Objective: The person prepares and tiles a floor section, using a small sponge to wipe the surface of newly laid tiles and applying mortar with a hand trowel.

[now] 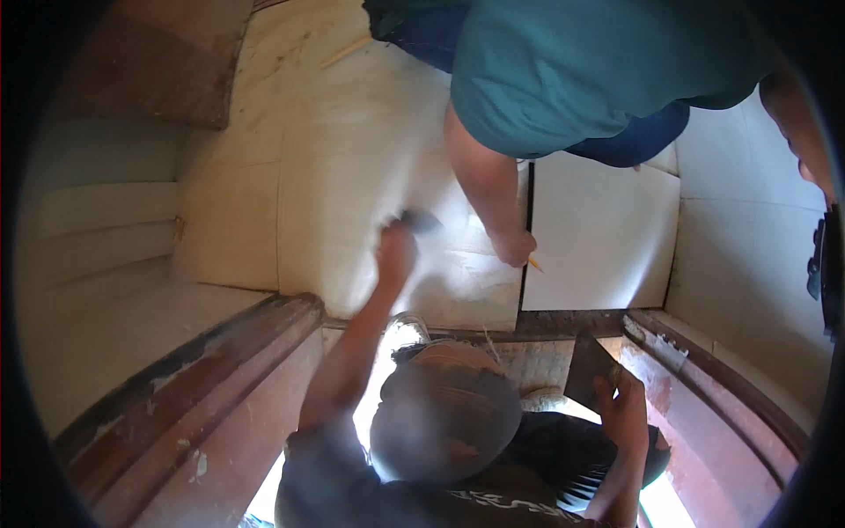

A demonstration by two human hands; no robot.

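Observation:
My left hand (396,251) is stretched out over the pale floor tile (352,185), smeared by motion. Its fingers close on a small dark grey piece (421,222) that touches or hovers just above the tile; its kind is too blurred to tell. Down at the right, my right hand (620,396) grips a flat dark plate (588,370), corner pointing up, like a scraper blade. A round grey container (444,422), blurred, stands between my arms; its contents are unclear. Opposite me, a co-worker's hand (515,248) holds a thin yellow stick (535,264) beside the dark gap between two tiles.
A co-worker in a teal shirt (598,75) leans in from the top. A white tile (607,233) lies right of the gap. Worn reddish door frame sides (194,396) flank me on both sides. A thin pale stick (346,51) lies at the far left, near a brown wooden panel (158,70).

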